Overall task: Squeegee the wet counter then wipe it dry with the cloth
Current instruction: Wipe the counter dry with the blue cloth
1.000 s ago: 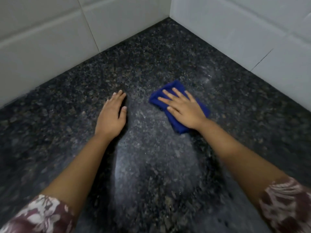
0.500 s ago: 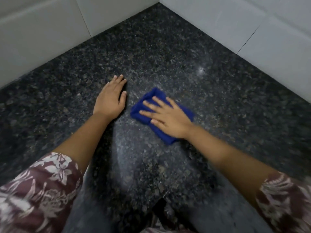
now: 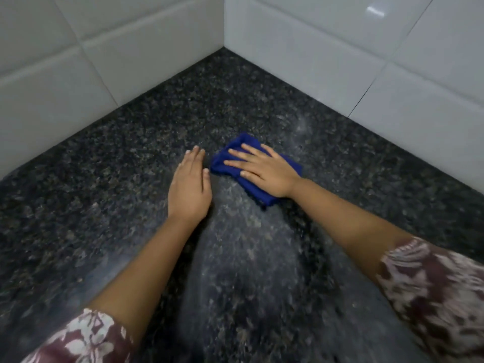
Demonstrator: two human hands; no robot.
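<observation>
While right hand [image 3: 264, 171] presses flat, fingers straight, on blue cloth [image 3: 272, 195], left hand [image 3: 190, 188] rests flat, holding nothing, on granite counter [image 3: 104, 192] just left.

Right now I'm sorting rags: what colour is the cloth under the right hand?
Plain dark blue; the folded wiping cloth shows best in the head view.

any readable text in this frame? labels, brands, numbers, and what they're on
None: no words, labels, brands, numbers or signs show in this view.
blue cloth: plain, no tag or print visible.
granite counter: speckle only.
white wall tiles: blank, with one glare spot.
floral sleeves: pattern only, no lettering.
</observation>
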